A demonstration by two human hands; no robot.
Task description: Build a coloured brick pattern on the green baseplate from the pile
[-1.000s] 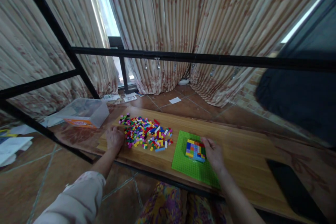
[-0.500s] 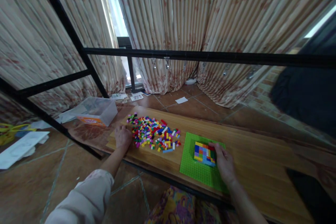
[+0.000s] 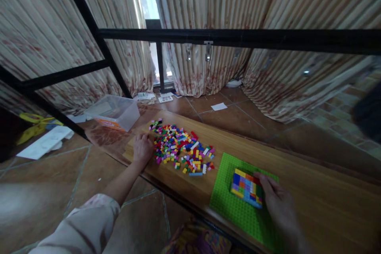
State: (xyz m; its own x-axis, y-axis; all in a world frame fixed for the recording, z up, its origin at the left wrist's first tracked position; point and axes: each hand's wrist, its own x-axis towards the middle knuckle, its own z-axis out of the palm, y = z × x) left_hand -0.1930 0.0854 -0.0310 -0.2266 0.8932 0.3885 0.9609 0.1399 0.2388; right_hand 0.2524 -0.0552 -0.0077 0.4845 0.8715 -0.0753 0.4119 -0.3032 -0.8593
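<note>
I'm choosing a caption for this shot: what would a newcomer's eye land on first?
Probably the scattered heap of multicoloured bricks on the wooden tabletop, just beside the left hand. Next, the bright green baseplate to the right, with a patchwork brick block over it and the right hand at the block's edge. Behind, tall patterned curtains fill the background.

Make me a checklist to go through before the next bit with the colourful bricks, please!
1. Green baseplate lying on the wooden table: ok.
2. Right hand at the brick block: ok.
3. Brick block stuck down on the baseplate: cannot tell.
4. Loose bricks close to the left hand: ok.
5. Left hand holding a brick: cannot tell, its fingertips are unclear.
</note>
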